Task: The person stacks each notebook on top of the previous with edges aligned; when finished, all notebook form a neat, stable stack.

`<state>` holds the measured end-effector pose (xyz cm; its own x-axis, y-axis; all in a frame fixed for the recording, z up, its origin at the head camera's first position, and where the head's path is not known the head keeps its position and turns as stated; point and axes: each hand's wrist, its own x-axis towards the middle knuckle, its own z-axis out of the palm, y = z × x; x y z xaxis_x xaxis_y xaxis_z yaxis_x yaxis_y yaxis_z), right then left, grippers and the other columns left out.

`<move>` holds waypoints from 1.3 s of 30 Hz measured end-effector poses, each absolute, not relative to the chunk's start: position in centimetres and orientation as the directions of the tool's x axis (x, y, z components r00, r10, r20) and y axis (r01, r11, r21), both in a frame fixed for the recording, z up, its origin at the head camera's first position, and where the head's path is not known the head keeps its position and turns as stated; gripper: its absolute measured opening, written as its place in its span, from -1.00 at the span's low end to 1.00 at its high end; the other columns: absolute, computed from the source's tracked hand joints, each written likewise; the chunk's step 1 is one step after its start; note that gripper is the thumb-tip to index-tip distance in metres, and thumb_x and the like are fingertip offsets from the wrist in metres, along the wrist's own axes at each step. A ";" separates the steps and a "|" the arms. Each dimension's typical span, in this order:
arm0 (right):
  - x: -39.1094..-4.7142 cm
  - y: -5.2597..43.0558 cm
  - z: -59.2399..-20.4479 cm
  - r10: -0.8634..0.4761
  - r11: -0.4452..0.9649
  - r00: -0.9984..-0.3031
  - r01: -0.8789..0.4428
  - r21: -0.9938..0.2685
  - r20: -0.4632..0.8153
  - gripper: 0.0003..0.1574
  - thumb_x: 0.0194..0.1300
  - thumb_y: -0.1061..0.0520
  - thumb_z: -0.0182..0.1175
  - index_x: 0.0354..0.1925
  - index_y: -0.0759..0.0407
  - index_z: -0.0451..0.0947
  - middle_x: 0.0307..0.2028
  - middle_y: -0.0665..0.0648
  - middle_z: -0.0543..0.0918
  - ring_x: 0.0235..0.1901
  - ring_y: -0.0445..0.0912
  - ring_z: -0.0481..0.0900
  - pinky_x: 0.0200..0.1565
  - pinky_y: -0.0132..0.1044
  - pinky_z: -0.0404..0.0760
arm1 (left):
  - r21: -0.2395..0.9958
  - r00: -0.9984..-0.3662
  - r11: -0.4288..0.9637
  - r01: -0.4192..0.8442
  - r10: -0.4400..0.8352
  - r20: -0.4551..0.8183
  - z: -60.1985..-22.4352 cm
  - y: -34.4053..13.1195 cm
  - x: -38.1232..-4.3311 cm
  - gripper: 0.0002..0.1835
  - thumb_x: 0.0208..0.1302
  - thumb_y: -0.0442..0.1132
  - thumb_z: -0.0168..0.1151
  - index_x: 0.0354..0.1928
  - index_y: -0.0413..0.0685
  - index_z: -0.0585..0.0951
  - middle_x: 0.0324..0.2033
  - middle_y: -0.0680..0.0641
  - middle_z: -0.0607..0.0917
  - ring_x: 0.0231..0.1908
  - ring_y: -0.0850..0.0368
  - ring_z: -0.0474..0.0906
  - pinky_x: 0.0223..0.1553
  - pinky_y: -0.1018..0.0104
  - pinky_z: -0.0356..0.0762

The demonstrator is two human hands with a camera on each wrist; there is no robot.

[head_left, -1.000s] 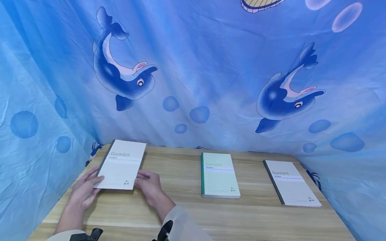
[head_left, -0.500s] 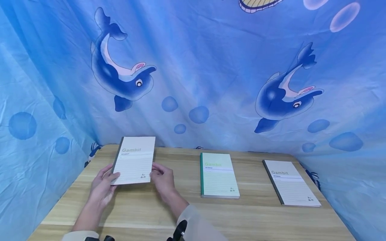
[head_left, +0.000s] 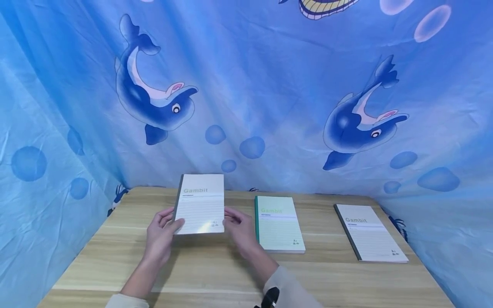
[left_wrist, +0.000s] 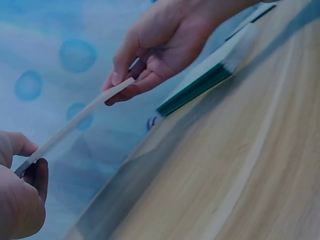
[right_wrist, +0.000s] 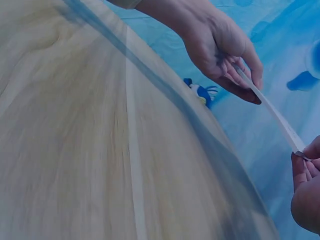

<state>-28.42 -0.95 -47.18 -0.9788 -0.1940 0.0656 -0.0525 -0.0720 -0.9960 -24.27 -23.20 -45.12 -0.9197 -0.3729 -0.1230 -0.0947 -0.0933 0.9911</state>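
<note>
A white notebook (head_left: pixel 201 205) with a dark spine and "Gambit" on its cover is held above the table by both hands. My left hand (head_left: pixel 161 234) pinches its lower left edge, thumb on the cover and fingers beneath. On the opposite edge, my right hand (head_left: pixel 240 231) grips the lower right side. Seen edge-on in the left wrist view, the notebook (left_wrist: pixel 75 119) is thin and apart from the tabletop. Just right of my right hand lies a green notebook (head_left: pixel 279 224) with a dark green spine, flat on the table.
Another white notebook (head_left: pixel 371 233) with a dark spine lies at the table's right side. The wooden table (head_left: pixel 200 273) reaches back to a blue curtain (head_left: pixel 262 85) printed with dolphins, which also hangs along the left and right sides.
Both hands have carried the white notebook to the right, from the table's left side toward the green notebook. The green notebook and the other white one stay in place.
</note>
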 end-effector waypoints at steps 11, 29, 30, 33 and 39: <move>-28.5 5.6 -47.1 -0.184 -0.007 -0.981 -0.066 -0.998 0.066 -0.44 0.42 0.25 0.21 0.36 0.12 0.52 0.21 0.21 0.65 0.14 -0.07 0.64 0.08 -0.52 0.66 | 0.999 -0.946 0.020 -0.032 -0.323 -0.024 -45.8 -18.0 -24.8 -0.40 0.34 -0.38 0.31 0.38 -0.21 0.36 0.30 -0.25 0.51 0.24 -0.02 0.53 -0.03 0.67 0.60; -28.0 14.7 -46.8 -0.022 0.081 -0.996 -0.082 -0.993 0.081 -0.43 0.32 0.38 0.24 0.29 0.22 0.58 0.14 0.28 0.71 0.02 -0.12 0.65 -0.01 -0.51 0.65 | 0.988 -0.977 0.120 0.095 -0.181 0.116 -47.0 -10.1 -26.0 -0.50 0.28 -0.34 0.39 0.25 -0.23 0.53 0.17 -0.28 0.65 0.20 -0.15 0.63 0.22 0.26 0.68; -28.0 15.1 -46.9 -0.006 0.093 -0.997 -0.075 -0.993 0.075 -0.44 0.32 0.38 0.25 0.28 0.21 0.59 0.14 0.27 0.71 0.02 -0.13 0.66 -0.01 -0.52 0.64 | 0.987 -0.977 0.124 0.098 -0.174 0.119 -47.1 -9.6 -26.1 -0.50 0.28 -0.33 0.40 0.24 -0.22 0.53 0.16 -0.27 0.66 0.20 -0.14 0.63 0.22 0.23 0.68; -27.9 16.4 -47.1 0.027 0.125 -0.998 -0.050 -0.991 0.053 -0.44 0.33 0.36 0.26 0.29 0.17 0.59 0.15 0.25 0.71 0.05 -0.13 0.66 0.01 -0.55 0.63 | 0.985 -0.979 0.125 0.116 -0.153 0.134 -47.5 -8.5 -26.4 -0.50 0.27 -0.32 0.41 0.23 -0.23 0.54 0.15 -0.27 0.66 0.18 -0.14 0.64 0.22 0.19 0.68; -27.8 18.9 -47.8 0.038 0.148 -0.999 -0.012 -0.989 0.018 -0.41 0.36 0.36 0.21 0.34 0.19 0.53 0.22 0.27 0.66 0.14 -0.05 0.63 0.05 -0.56 0.62 | 0.983 -0.986 0.146 0.109 -0.113 0.126 -48.8 -6.3 -26.9 -0.48 0.25 -0.28 0.44 0.24 -0.21 0.54 0.14 -0.25 0.67 0.19 -0.15 0.63 0.25 0.11 0.66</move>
